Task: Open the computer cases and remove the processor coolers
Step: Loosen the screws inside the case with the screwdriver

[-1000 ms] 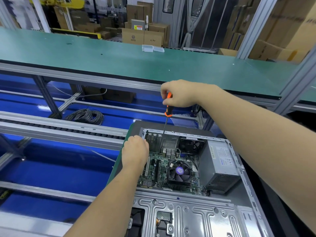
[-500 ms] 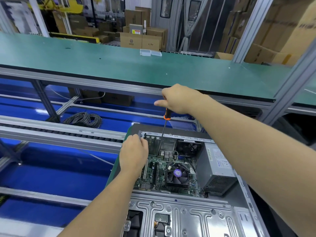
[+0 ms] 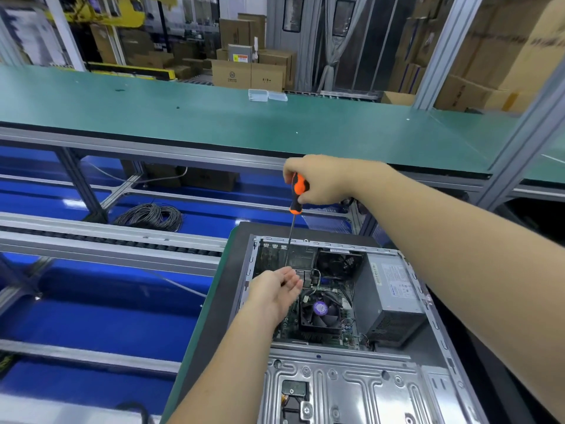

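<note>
The computer case (image 3: 345,338) lies on its side with the side panel off, interior facing up, resting on a dark mat (image 3: 227,289) at the near right of the view. Inside, the processor cooler (image 3: 321,310) sits on the motherboard (image 3: 290,327) with its black fan and purple centre label facing up. The power supply (image 3: 389,296) occupies the right side of the case, just beside the cooler. A second black fan (image 3: 337,264) is mounted at the far wall of the case.

The right hand (image 3: 321,179) has its grip closed round the orange-and-black handle of a screwdriver (image 3: 296,197), held nearly upright above the far end of the case. The thin shaft runs down into the case; its tip ends close to the left hand, and contact with any screw cannot be confirmed.

The left hand (image 3: 278,289) is inside the case at the left of the cooler, grip open, fingers relaxed and extended, palm turned partly up, holding nothing.

Beyond the case runs a long green counter (image 3: 214,123) carrying a small clear plastic box (image 3: 267,95). A coil of dark cable (image 3: 149,216) lies on the blue surface below.
</note>
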The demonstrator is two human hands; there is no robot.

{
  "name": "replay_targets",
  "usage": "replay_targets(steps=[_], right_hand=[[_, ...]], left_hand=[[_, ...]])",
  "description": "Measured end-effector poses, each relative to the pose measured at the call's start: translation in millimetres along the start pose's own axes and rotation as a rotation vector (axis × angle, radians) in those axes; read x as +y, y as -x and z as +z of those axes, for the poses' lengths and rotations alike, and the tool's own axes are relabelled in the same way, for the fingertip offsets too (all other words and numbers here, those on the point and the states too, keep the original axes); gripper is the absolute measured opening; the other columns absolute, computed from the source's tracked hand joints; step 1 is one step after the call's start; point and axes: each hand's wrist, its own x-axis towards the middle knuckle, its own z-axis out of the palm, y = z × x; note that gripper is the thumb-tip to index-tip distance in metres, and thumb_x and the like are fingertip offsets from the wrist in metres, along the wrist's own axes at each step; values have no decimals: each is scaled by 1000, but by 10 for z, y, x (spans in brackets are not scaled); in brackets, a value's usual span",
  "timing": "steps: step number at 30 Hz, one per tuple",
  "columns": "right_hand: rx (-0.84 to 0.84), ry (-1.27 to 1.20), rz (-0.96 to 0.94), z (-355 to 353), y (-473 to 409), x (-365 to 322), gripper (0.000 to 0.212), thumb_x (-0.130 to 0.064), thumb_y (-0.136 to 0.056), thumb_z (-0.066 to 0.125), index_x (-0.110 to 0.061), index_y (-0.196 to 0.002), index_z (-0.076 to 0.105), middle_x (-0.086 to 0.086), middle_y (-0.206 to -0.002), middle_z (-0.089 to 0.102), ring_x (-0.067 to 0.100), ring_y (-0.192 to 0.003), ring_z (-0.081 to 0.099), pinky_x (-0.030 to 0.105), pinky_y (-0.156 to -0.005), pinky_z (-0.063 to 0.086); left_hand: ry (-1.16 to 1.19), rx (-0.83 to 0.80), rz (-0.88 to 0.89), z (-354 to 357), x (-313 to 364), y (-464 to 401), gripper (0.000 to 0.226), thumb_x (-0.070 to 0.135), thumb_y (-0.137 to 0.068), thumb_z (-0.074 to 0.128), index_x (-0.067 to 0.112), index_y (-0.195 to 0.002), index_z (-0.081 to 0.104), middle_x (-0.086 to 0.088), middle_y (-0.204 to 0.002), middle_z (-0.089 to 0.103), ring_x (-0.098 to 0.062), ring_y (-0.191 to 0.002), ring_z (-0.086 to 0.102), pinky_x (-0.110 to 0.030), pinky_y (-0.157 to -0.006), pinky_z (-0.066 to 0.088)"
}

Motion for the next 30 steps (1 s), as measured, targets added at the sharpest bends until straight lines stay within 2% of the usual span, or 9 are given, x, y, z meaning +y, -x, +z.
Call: replay_targets(steps=[3,7,11,14,18,21,22,26,30], right_hand=[[81,100,106,21,-9,-24,35,-50,-99,51,-15,-102,50,4,-88,54,22,-75,51,33,-60,36],[71,-8,38,35,-22,5,19,-28,-98,55,-16,-113,52,4,-98,58,25,-86,52,33,-71,38],[121,77,115,47,-43,-13,34,-46,-100,51,-12,-101,54,5,-88,55,26,-81,53,34,-68,39],[52,-51,19,30,-38,-9,24,-31,-94,65,-20,-114,56,1,-101,54,23,-88,52,31,-73,38],[75,77,121,3,-64,-49,41,-50,-97,55,-12,-110,54,5,-94,57,27,-84,54,36,-69,41],[94,-39,36,18,-91,-37,20,-25,-97,60,-16,-114,54,3,-93,59,24,-84,54,33,-68,39],[92,-86,21,13,-78,-46,26,-19,-94,63,-18,-117,51,1,-92,56,21,-81,52,33,-66,38],[324,-148,48,122,-86,-34,33,-31,-92,69,-17,-117,53,4,-102,51,23,-89,50,31,-78,37],[553,-387,82,378,-49,-72,36,-18,-90,68,-18,-124,54,1,-100,58,22,-89,53,30,-81,43]], left_hand=[[131,16,-98,-131,-101,-1,24,-13,-98,33,-10,-108,55,-19,-99,56,-24,-82,59,-38,-77,53],[242,150,-152,-242,-166,-85,22,0,-97,32,-2,-101,54,-9,-83,52,-17,-69,48,-32,-67,47],[175,277,-177,-241,-198,-174,39,22,-106,30,2,-86,56,-10,-83,53,-20,-71,50,-33,-87,46],[221,277,-164,-251,-194,-208,41,26,-108,30,3,-86,57,-9,-85,51,-19,-72,50,-31,-91,46],[249,264,-148,-267,-209,-218,41,29,-108,33,2,-89,58,-9,-90,53,-19,-77,52,-31,-93,47],[237,278,-141,-273,-205,-235,41,28,-108,32,3,-89,59,-8,-89,53,-18,-76,51,-31,-95,46],[226,281,-141,-272,-204,-237,42,28,-108,32,3,-87,58,-8,-88,53,-18,-75,51,-31,-95,46],[205,281,-137,-267,-215,-234,44,30,-108,31,4,-84,58,-7,-88,52,-18,-74,51,-31,-96,45],[197,278,-127,-284,-217,-242,45,31,-108,33,4,-83,59,-8,-87,52,-17,-74,51,-30,-92,46]])
